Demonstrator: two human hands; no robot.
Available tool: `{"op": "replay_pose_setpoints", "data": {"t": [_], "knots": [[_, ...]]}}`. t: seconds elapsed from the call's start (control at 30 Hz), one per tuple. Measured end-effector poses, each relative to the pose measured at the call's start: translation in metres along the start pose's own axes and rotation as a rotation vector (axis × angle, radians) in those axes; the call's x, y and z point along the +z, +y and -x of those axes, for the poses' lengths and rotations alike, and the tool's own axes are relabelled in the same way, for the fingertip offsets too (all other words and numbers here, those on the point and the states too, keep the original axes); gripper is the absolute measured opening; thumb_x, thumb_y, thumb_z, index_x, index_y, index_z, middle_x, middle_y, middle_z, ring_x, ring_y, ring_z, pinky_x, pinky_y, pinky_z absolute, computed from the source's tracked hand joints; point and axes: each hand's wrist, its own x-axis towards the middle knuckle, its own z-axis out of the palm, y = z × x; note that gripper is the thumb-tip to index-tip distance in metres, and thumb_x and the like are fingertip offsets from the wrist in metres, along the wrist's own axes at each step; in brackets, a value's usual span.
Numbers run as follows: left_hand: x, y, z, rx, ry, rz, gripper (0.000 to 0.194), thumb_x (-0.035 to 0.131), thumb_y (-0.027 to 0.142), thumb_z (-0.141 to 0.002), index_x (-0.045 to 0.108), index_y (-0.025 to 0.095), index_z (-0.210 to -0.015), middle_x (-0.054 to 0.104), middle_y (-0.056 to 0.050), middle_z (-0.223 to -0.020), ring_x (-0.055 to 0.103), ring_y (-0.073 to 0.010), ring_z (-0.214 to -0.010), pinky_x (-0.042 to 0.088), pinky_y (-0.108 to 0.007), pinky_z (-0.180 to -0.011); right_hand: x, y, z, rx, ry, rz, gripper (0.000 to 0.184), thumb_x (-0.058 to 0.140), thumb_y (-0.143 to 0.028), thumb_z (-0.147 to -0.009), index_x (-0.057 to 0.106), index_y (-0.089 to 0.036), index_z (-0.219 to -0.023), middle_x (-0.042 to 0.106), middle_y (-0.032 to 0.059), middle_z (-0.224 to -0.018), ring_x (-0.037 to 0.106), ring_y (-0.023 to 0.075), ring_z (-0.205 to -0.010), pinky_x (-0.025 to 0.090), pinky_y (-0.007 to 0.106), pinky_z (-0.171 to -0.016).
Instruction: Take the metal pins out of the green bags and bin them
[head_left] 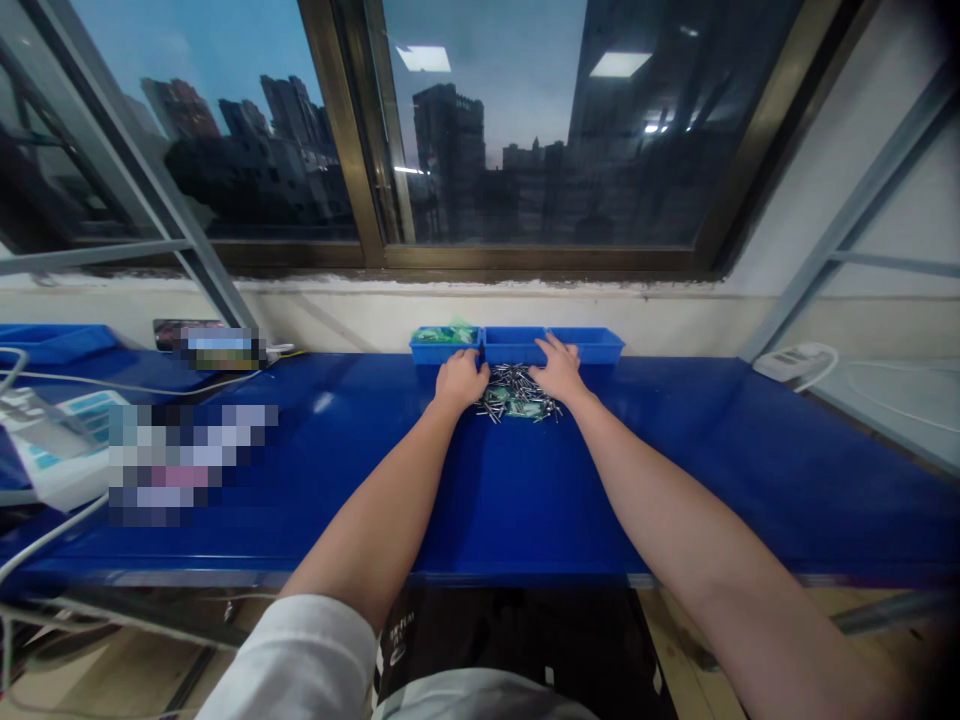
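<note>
A pile of small metal screws or pins lies on the blue tabletop, with pale green packets among them at its near side. At the left edge of the pile is my left hand, its fingers bent forward but not closed on anything I can see. My right hand lies against the pile's right edge, fingers spread and reaching toward a long blue bin. Just behind my left hand stands a smaller blue bin holding green packets. My fingertips are partly hidden.
The blue table runs below a window. At left are a white device with cables, a blurred item, a phone-like screen and a blue tray. A white power strip lies at right, near grey metal frame posts.
</note>
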Motion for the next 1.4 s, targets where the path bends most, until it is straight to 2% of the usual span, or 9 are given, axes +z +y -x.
{"op": "replay_pose_setpoints", "data": {"t": [0.07,0.17,0.33,0.5,0.8,0.97,1.07,1.2,1.4], "knots": [[0.004,-0.002,0.000,0.015,-0.068,0.006,0.044,0.042,0.044,-0.089,0.057,0.016,-0.119,0.061,-0.013,-0.119,0.057,-0.0257,-0.109,0.043,-0.034,-0.093,0.000,0.000,-0.001,-0.038,0.035,-0.011,0.046,0.055,-0.027,-0.075,0.059,-0.018,-0.119,0.052,0.0106,-0.131,0.040,0.0296,-0.117,0.033,0.046,-0.098],[0.009,-0.004,0.000,0.069,-0.182,0.022,0.056,0.039,0.054,-0.088,0.053,0.014,-0.125,0.055,-0.014,-0.129,0.050,-0.0254,-0.121,0.038,-0.033,-0.099,0.002,0.000,-0.001,-0.091,-0.042,0.008,0.034,0.056,-0.032,-0.077,0.066,-0.017,-0.106,0.061,0.0123,-0.110,0.048,0.0265,-0.109,0.034,0.041,-0.097],[0.012,-0.005,0.003,0.196,-0.312,0.022,0.063,0.036,0.061,-0.087,0.053,0.016,-0.126,0.051,-0.014,-0.135,0.045,-0.0265,-0.127,0.035,-0.034,-0.102,0.012,-0.002,0.004,-0.097,-0.219,0.120,0.044,0.059,-0.050,-0.075,0.069,-0.020,-0.105,0.062,0.0137,-0.106,0.052,0.0284,-0.105,0.038,0.040,-0.093],[0.007,-0.001,0.004,0.198,-0.324,0.032,0.059,0.031,0.063,-0.087,0.061,0.022,-0.118,0.064,-0.011,-0.118,0.059,-0.0278,-0.110,0.044,-0.035,-0.090,0.013,-0.004,0.005,-0.137,-0.262,0.055,0.029,0.056,-0.036,-0.079,0.070,-0.021,-0.099,0.067,0.0102,-0.103,0.059,0.0233,-0.099,0.042,0.031,-0.087],[0.001,0.009,0.008,0.185,-0.309,-0.040,0.052,0.035,0.060,-0.087,0.067,0.024,-0.108,0.069,-0.010,-0.104,0.063,-0.0273,-0.099,0.047,-0.035,-0.084,0.007,-0.010,0.007,-0.107,-0.241,-0.040,0.014,0.060,-0.027,-0.078,0.071,-0.023,-0.084,0.071,0.0049,-0.088,0.064,0.0197,-0.086,0.045,0.028,-0.076],[-0.001,0.010,0.008,0.199,-0.292,-0.051,0.051,0.035,0.057,-0.088,0.065,0.022,-0.108,0.069,-0.010,-0.103,0.064,-0.0282,-0.097,0.048,-0.036,-0.081,0.007,-0.011,0.007,-0.160,-0.167,-0.002,0.014,0.060,-0.027,-0.079,0.071,-0.021,-0.084,0.070,0.0064,-0.093,0.061,0.0203,-0.092,0.044,0.029,-0.084],[0.000,0.010,0.008,0.237,-0.211,-0.039,0.043,0.036,0.048,-0.091,0.062,0.021,-0.111,0.067,-0.009,-0.110,0.062,-0.0248,-0.101,0.047,-0.033,-0.085,0.006,-0.014,0.007,-0.224,-0.111,-0.063,0.018,0.055,-0.026,-0.083,0.071,-0.020,-0.088,0.070,0.0061,-0.093,0.061,0.0200,-0.091,0.043,0.030,-0.085],[0.001,0.010,0.006,0.306,-0.058,0.010,0.036,0.042,0.037,-0.092,0.057,0.019,-0.119,0.063,-0.008,-0.117,0.059,-0.0218,-0.107,0.045,-0.031,-0.092,0.005,-0.022,0.007,-0.283,-0.107,-0.238,0.020,0.050,-0.023,-0.086,0.069,-0.019,-0.089,0.071,0.0053,-0.085,0.063,0.0177,-0.079,0.045,0.028,-0.076],[-0.001,0.013,0.005,0.455,0.014,0.144,0.026,0.044,0.022,-0.090,0.062,0.017,-0.108,0.067,-0.007,-0.108,0.062,-0.0199,-0.100,0.046,-0.030,-0.089,0.009,-0.027,0.008,-0.211,-0.120,-0.462,0.015,0.052,-0.026,-0.084,0.064,-0.017,-0.083,0.065,0.0012,-0.065,0.060,0.0142,-0.060,0.045,0.025,-0.063]]}}
